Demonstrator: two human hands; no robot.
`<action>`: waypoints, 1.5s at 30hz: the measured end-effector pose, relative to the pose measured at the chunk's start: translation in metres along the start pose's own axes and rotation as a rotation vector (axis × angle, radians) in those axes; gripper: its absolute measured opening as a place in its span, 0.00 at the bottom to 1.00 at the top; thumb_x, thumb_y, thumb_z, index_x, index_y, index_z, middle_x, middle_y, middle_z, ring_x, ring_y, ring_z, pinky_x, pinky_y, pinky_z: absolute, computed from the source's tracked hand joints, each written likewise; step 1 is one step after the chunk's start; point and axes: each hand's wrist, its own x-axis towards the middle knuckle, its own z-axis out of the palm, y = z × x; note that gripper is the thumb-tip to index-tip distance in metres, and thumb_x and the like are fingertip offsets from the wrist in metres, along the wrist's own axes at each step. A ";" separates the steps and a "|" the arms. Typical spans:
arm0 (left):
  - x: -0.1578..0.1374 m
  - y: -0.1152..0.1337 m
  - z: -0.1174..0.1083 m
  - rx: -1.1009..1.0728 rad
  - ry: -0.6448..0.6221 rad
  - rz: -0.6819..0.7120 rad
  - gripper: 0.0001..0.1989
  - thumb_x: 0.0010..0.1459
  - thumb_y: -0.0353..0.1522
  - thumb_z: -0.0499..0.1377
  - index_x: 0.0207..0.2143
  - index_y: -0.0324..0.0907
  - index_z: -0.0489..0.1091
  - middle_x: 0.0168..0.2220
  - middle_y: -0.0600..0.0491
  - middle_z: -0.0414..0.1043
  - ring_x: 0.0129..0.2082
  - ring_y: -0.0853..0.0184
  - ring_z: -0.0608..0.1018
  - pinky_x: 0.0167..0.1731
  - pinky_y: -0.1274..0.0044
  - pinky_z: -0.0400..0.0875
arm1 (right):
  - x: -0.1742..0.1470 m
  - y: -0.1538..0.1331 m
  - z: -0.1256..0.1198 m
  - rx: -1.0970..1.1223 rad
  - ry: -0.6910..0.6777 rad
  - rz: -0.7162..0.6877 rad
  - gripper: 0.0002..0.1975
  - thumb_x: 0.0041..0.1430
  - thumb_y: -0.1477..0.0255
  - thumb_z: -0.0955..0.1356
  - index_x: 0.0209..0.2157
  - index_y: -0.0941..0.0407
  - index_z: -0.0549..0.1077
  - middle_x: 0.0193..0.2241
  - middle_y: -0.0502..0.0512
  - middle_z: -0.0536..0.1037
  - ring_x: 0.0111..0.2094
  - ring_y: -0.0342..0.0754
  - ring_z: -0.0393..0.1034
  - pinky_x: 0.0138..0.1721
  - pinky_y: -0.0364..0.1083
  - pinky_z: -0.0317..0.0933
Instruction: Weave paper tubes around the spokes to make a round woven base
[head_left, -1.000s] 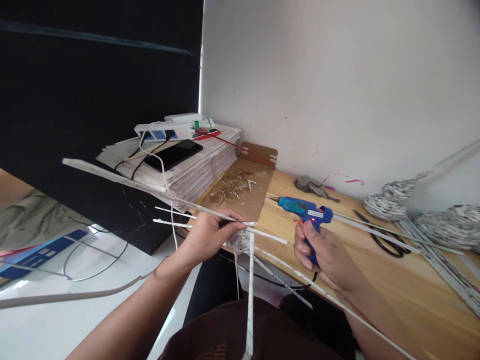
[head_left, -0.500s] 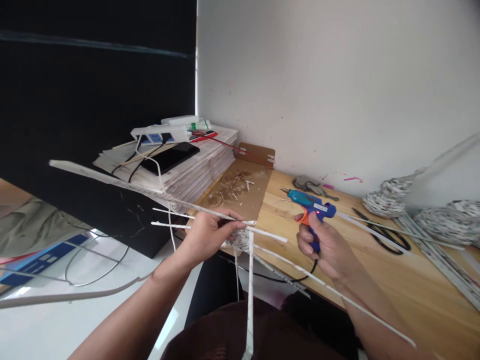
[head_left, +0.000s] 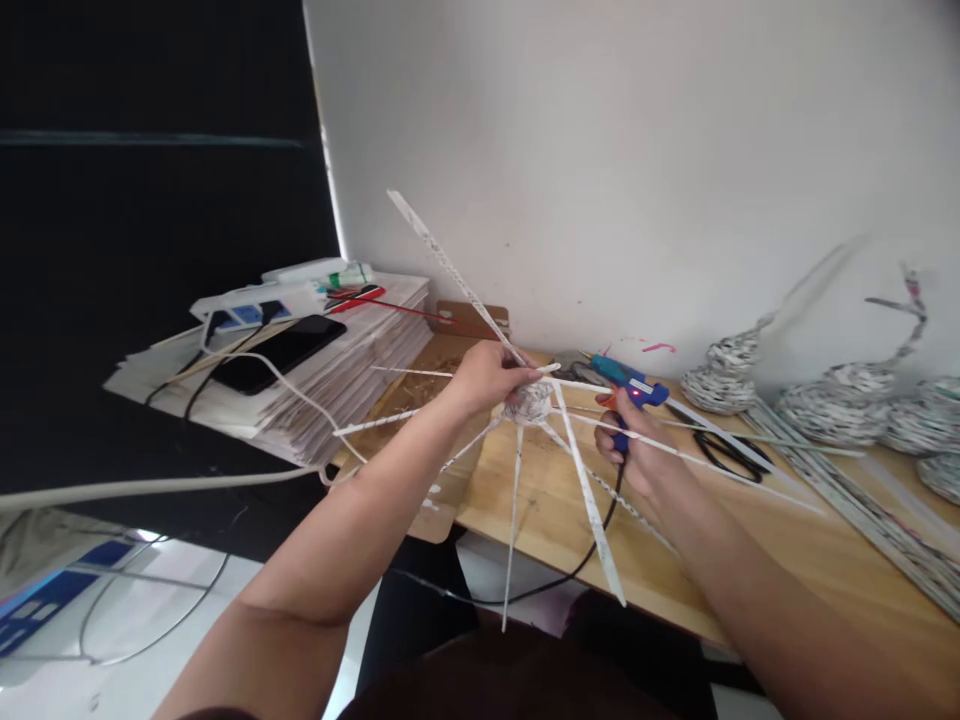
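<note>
Weave [head_left: 529,403] is lying close under the left fingers [head_left: 523,377], at about seven o'clock from their tips, with paper spokes fanning out round it. Those fingers are pinching together on the low end of a long strip [head_left: 456,272] at its upper rim, and the strip is running its long axis up toward half past ten. A wide spoke [head_left: 589,495] is pointing to five o'clock, a thin spoke [head_left: 513,520] to six.

The gun [head_left: 628,380] is sitting near the weave, between two and three o'clock, its nozzle [head_left: 586,354] aiming toward ten and standing apart from the left fingers. The right fingers [head_left: 604,440] are curling closed round its grip. Of the two hands, the left is keeping nearer the weave. Whether the weave is touching the wooden surface [head_left: 491,500], I cannot tell.

Cardboard [head_left: 448,490] is lying between eight and nine; a paper stack [head_left: 375,370] at nine is carrying a phone [head_left: 283,352] and a power strip [head_left: 262,308]. Woven cones [head_left: 718,388] are standing near three, scissors [head_left: 703,435] resting just below them, a pale wall [head_left: 562,150] rising at twelve, a black panel [head_left: 150,220] filling ten
</note>
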 end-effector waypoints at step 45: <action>0.097 -0.077 0.086 -0.178 -0.257 -0.075 0.12 0.46 0.35 0.67 0.30 0.36 0.76 0.20 0.57 0.69 0.16 0.75 0.69 0.18 0.82 0.66 | 0.039 0.023 -0.061 -0.194 0.234 -0.168 0.24 0.53 0.48 0.70 0.35 0.56 0.72 0.14 0.43 0.63 0.13 0.39 0.59 0.14 0.39 0.51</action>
